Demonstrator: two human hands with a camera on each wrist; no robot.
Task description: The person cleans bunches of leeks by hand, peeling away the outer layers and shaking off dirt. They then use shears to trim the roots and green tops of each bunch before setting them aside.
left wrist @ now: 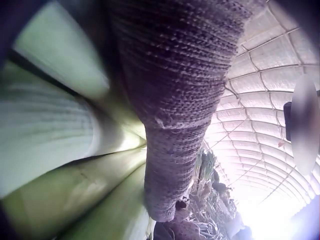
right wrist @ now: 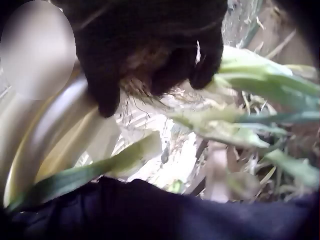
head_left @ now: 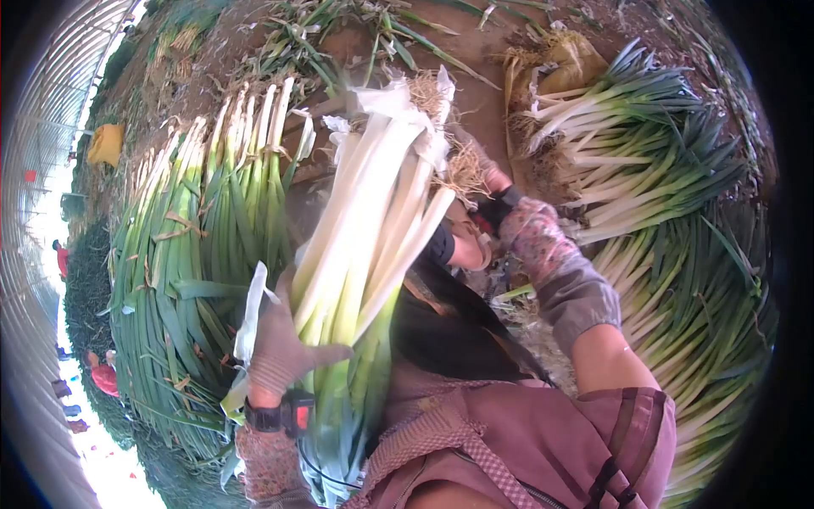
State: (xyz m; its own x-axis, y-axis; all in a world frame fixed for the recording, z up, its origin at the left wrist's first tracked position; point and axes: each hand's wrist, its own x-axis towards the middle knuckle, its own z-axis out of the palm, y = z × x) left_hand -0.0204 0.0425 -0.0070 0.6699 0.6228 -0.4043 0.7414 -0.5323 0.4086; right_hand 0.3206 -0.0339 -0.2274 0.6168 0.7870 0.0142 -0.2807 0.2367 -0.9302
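Note:
A bundle of leeks point(head_left: 365, 220) with thick white stalks slants up in front of the body, roots at the top. My gloved left hand point(head_left: 284, 348) grips it low, where white turns green, thumb across the stalks. In the left wrist view, a ribbed glove finger point(left wrist: 172, 115) lies against the pale green stalks point(left wrist: 45, 130). At the root end, my gloved right hand point(head_left: 487, 170) is partly covered by roots point(head_left: 464, 172). In the right wrist view its dark fingers point(right wrist: 106, 95) curl down over stringy roots, beside the white stalks point(right wrist: 55, 125).
Trimmed leeks point(head_left: 203, 212) lie in rows on the left. Untrimmed leeks point(head_left: 627, 153) with dark green leaves are heaped on the right, near a yellowish sack point(head_left: 572, 61). Loose leaves point(head_left: 398, 34) litter the soil ahead. A tunnel roof point(left wrist: 270, 100) arches above.

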